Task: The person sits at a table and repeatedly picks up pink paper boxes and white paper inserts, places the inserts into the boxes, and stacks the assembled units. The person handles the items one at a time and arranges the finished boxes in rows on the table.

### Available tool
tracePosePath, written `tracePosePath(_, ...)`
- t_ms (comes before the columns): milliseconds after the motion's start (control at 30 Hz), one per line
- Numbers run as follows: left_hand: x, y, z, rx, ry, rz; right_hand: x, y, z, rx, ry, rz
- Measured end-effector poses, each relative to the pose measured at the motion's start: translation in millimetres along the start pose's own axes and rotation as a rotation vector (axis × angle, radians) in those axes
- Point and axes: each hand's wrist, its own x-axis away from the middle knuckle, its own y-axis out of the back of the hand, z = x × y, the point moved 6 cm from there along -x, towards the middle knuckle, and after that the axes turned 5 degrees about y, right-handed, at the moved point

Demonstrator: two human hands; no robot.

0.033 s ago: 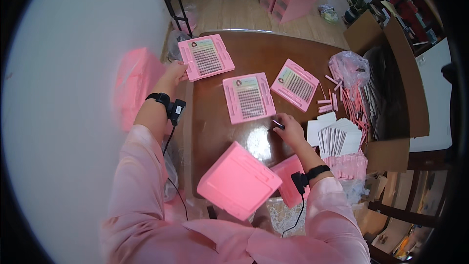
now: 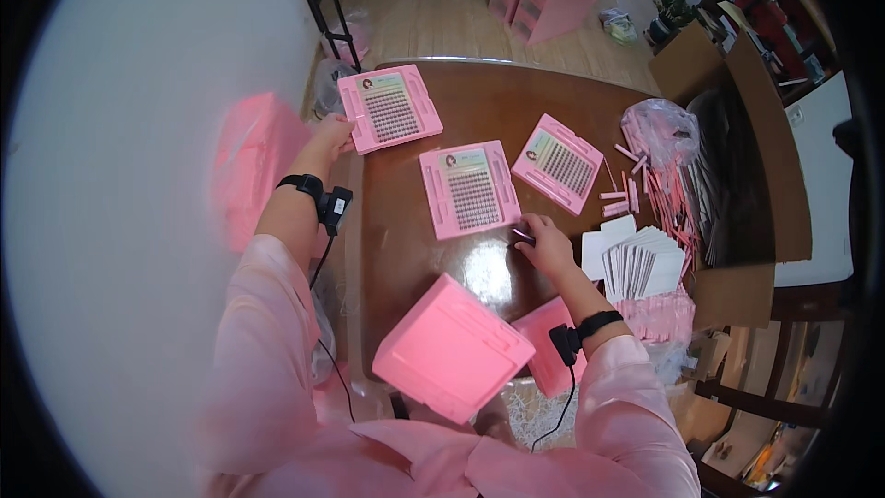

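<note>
Three flat pink false-eyelash cases lie on the brown table, each with rows of dark lash clusters in its window. My left hand [image 2: 339, 132] grips the near left edge of the far-left case [image 2: 392, 109]. The middle case [image 2: 472, 189] lies flat, with my right hand [image 2: 548, 247] at its near right corner. Closed fingers of that hand hold a small dark shiny thing [image 2: 524, 236], too small to name. The third case [image 2: 558, 163] lies tilted to the right of the middle one, touched by neither hand.
Stacked pink cases [image 2: 452, 350] stand at the near edge, with another pink case [image 2: 544, 337] beside them. To the right are fanned white cards [image 2: 641, 263], pink tubes [image 2: 618, 203], a plastic bag [image 2: 659, 129] and an open cardboard box [image 2: 737, 286]. A wall [image 2: 138, 175] bounds the left.
</note>
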Motion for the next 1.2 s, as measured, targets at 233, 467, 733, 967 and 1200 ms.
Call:
tracePosePath(233, -80.3, -29.2, -6.8, -0.096, -0.139, -0.079, -33.6, -20.4, -4.4, 0.079, 0.069, 0.015)
tracePosePath(467, -114.8, -26.0, -18.0, -0.428, -0.444, -0.248, -48.7, -31.2, 14.5, 0.029, 0.164, 0.031)
tracePosePath(733, 91.3, -51.7, 59.4, -0.624, -0.843, 0.051, -92.5, -54.4, 62.8, 0.002, 0.296, 0.010)
tracePosePath(967, 151.0, -66.3, 122.1, -1.016, -0.749, -0.067, -88.0, -36.1, 55.8, 0.018, 0.362, -0.121)
tracePosePath(1200, 153.1, -68.0, 113.6, -0.978, -0.682, -0.203, -43.1, 42.0, -80.5, 0.423, -0.283, -0.165)
